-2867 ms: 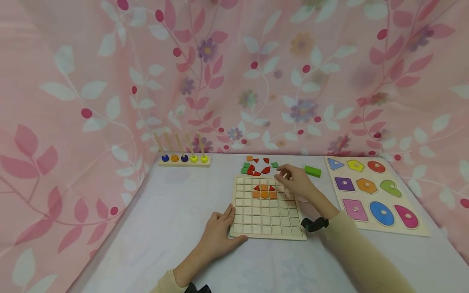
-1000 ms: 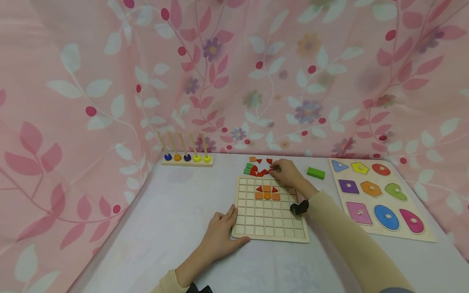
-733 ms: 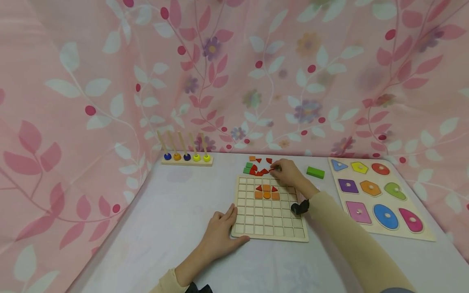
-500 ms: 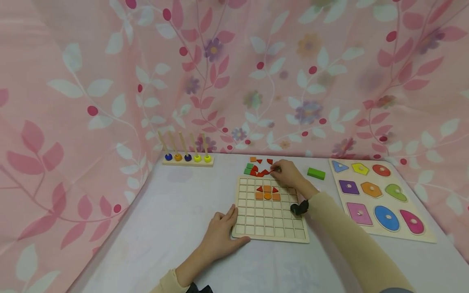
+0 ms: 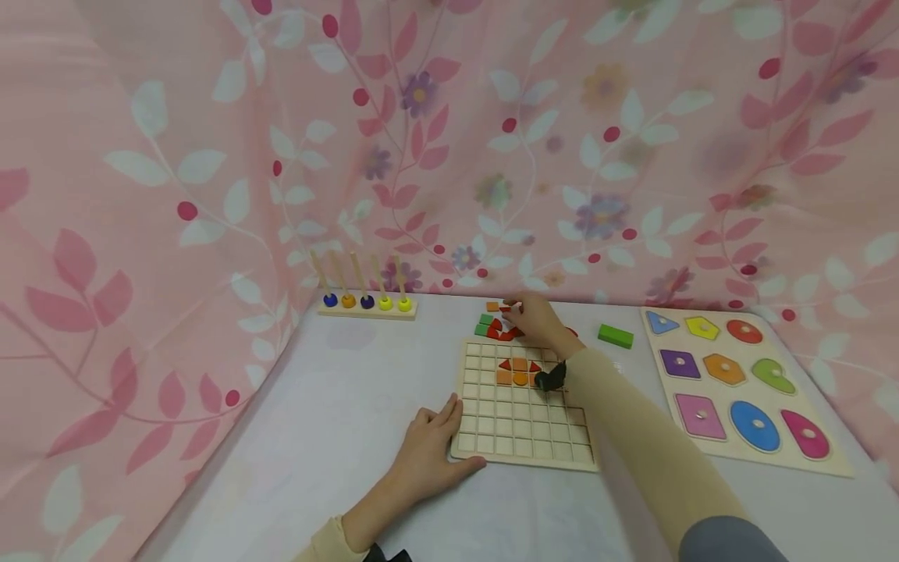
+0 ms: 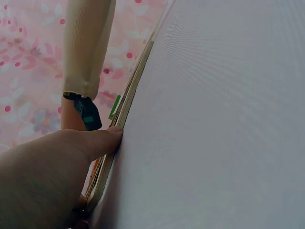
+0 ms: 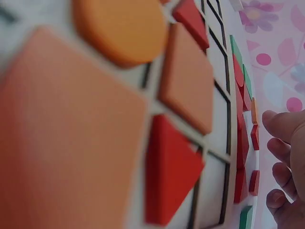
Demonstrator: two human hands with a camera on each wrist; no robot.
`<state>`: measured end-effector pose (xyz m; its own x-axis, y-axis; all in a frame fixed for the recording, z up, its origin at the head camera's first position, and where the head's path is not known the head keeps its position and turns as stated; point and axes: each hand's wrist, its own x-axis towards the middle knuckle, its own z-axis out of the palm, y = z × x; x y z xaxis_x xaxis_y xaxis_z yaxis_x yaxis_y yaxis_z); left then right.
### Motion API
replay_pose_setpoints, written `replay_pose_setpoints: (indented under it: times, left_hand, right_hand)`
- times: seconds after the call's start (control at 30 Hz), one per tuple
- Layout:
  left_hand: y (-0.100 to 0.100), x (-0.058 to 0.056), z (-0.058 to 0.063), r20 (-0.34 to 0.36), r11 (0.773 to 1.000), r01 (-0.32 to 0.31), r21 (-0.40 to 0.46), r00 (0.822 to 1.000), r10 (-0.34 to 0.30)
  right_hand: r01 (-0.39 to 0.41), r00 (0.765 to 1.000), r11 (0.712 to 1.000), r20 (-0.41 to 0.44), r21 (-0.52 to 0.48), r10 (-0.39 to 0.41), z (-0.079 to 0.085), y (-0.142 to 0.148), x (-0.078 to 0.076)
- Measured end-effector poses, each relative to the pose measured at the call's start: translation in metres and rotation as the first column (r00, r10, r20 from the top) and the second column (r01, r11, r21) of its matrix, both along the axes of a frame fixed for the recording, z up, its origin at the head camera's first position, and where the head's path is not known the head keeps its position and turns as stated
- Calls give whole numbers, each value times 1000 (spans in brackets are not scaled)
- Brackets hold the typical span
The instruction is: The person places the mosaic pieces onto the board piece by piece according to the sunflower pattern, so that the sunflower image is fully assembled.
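Observation:
My left hand (image 5: 424,460) lies at the near left corner of the wooden grid board (image 5: 523,446), fingers along its left edge and thumb at its front edge. In the left wrist view, the thumb touches the rim. Orange squares (image 5: 519,364), an orange disc (image 5: 520,378) and red triangles (image 5: 505,364) sit in the board's upper squares. Past the board's far edge, my right hand (image 5: 537,321) reaches over loose pieces, its fingertips close to an orange square (image 5: 493,307) and a red piece. The right wrist view has its fingers (image 7: 281,125) loosely bent and apart, holding nothing.
Green squares (image 5: 483,329) and red pieces (image 5: 507,336) lie behind the board; another red piece (image 5: 571,332) shows beside my right wrist. Farther right are a green block (image 5: 615,336) and a shape puzzle (image 5: 747,400). A peg stand (image 5: 367,311) stands back left, before a pink curtain (image 5: 449,156).
My right hand has left the red piece it was pinching near the board's far edge and moved farther back and left. A red piece now shows beside that wrist. My left hand stays put.

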<state>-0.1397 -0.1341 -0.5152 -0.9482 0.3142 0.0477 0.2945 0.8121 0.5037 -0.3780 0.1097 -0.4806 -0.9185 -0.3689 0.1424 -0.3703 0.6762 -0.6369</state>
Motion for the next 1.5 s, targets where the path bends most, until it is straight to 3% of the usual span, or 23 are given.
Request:
replay_pose_setpoints:
  times: [0.4,0.93,1.23,1.4,1.5]
  left_hand:
    - [1,3,-3,-10,1000,-5,-6,1000,5]
    - [0,1,-4,-28,1000,2,-10,1000,-2]
    - [2,1,-4,-56,1000,15,-14,998,-15]
    - [1,2,-3,-50,1000,13,-17,999,-14]
    - [0,1,-2,-48,1000,-1,-18,999,0]
  right_hand:
    - [-53,999,993,-8,102,54,-6,-22,-27]
    - [-40,999,982,-21,185,45,-6,-22,-28]
    - [-60,998,997,8,41,60,9,-11,5]
    - [-95,995,995,-18,15,95,7,4,39]
    - [-68,998,997,8,-28,68,10,11,62]
